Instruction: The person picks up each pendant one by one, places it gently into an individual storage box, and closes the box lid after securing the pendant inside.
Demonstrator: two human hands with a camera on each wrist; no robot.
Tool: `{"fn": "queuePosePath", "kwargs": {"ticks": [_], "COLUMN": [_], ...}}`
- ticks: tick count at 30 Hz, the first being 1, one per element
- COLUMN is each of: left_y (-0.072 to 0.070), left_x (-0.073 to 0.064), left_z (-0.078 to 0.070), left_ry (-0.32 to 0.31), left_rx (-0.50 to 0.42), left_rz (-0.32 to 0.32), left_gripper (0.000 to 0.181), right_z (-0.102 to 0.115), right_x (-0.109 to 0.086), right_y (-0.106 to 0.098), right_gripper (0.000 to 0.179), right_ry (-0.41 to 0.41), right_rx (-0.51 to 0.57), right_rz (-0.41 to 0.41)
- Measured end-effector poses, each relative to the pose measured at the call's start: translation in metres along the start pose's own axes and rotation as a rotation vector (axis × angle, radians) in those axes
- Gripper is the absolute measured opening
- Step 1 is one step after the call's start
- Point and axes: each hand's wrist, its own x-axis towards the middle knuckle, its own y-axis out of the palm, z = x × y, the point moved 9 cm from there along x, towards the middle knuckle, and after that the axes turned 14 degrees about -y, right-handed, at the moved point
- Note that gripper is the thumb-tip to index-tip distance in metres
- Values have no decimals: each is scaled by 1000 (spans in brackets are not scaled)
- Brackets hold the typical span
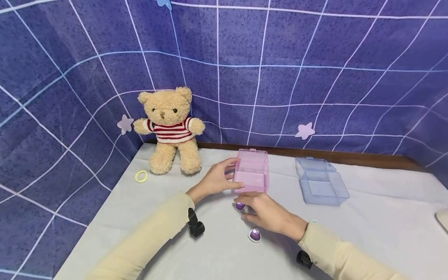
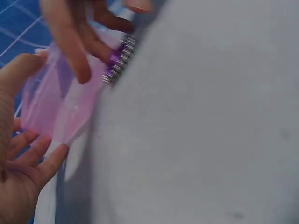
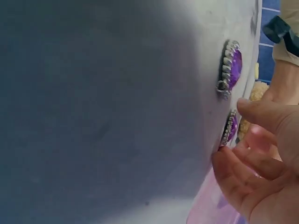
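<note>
My left hand [image 1: 217, 179] holds the left side of a clear pink plastic box [image 1: 252, 156], its thumb at the front edge and fingers towards the back. The box's hinged lid stands raised. Just in front of the box, a purple gem pendant [image 1: 240, 206] with a silver beaded rim lies on the cloth. My right hand [image 1: 267, 213] reaches over it, thumb and fingertips spread at either side; whether they touch it I cannot tell. Nearer to me lies a heart-shaped purple gem pendant [image 1: 255, 235], showing a small metal loop in the right wrist view.
A clear blue plastic box [image 1: 321, 202] with its lid raised stands at the right. A teddy bear [image 1: 169, 134] in a striped top sits at the back left, with a yellow ring [image 1: 141, 171] beside it. A pale object [image 1: 443, 218] shows at the right edge.
</note>
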Motion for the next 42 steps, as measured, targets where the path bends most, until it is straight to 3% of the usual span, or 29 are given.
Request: {"fn": "queuePosePath", "kwargs": {"ticks": [8,14,31,35,42], "left_y": [3,5,3,4,2], "left_x": [-1,1,2,3,3], "left_z": [3,1,-2,-1,-1], "left_ry": [22,27,49,44,37], "left_rx": [-42,-36,-5,-17,8], "left_rz": [-1,22,25,36,18], "left_gripper": [87,82,71,72,73], "right_z": [-2,-5,-2,4,16], "right_x": [5,6,1,-2,-4], "right_y": [6,7,4,-6,-42], "right_gripper": [25,18,16,15,16], "right_ry": [-38,-38,-50,-72,-131], "right_rx": [-59,-55,-34,-41,-86], "right_rz": [33,9,-10,-36,-163]}}
